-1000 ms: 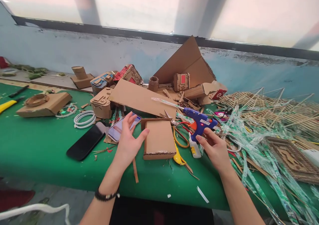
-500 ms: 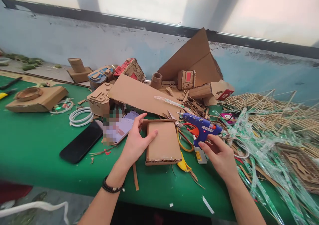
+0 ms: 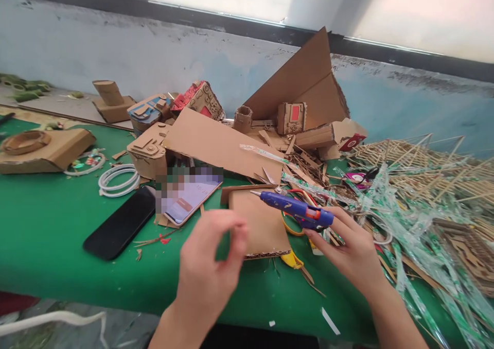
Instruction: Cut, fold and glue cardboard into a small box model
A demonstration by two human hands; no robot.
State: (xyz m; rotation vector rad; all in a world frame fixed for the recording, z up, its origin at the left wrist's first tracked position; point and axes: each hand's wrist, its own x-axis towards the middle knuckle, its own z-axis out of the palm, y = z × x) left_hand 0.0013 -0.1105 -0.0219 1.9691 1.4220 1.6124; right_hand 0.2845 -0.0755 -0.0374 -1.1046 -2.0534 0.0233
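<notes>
My right hand (image 3: 347, 246) is closed around the handle of a blue hot glue gun (image 3: 293, 209), whose nozzle points left over a flat cardboard box (image 3: 258, 225). The gun covers part of the box's right side. My left hand (image 3: 212, 261) is raised in front of the box's left edge, thumb and fingers curled together in a pinch. The fingertips are blurred, and I cannot make out anything between them. A smartphone with its screen lit (image 3: 193, 199) lies behind my left hand. Beside it is a dark phone (image 3: 121, 223).
Scissors (image 3: 295, 225), mostly hidden, and a yellow-handled tool (image 3: 292, 260) lie right of the box. A coiled white cable (image 3: 119, 180), cardboard models (image 3: 148, 151) and a large cardboard sheet (image 3: 219, 140) stand behind. Clear-green plastic strips (image 3: 405, 256) and bamboo sticks (image 3: 417, 163) crowd the right.
My left hand has come off the box, moved nearer to me and gone from spread fingers to a pinch. The glue gun has tilted and shifted left over the box.
</notes>
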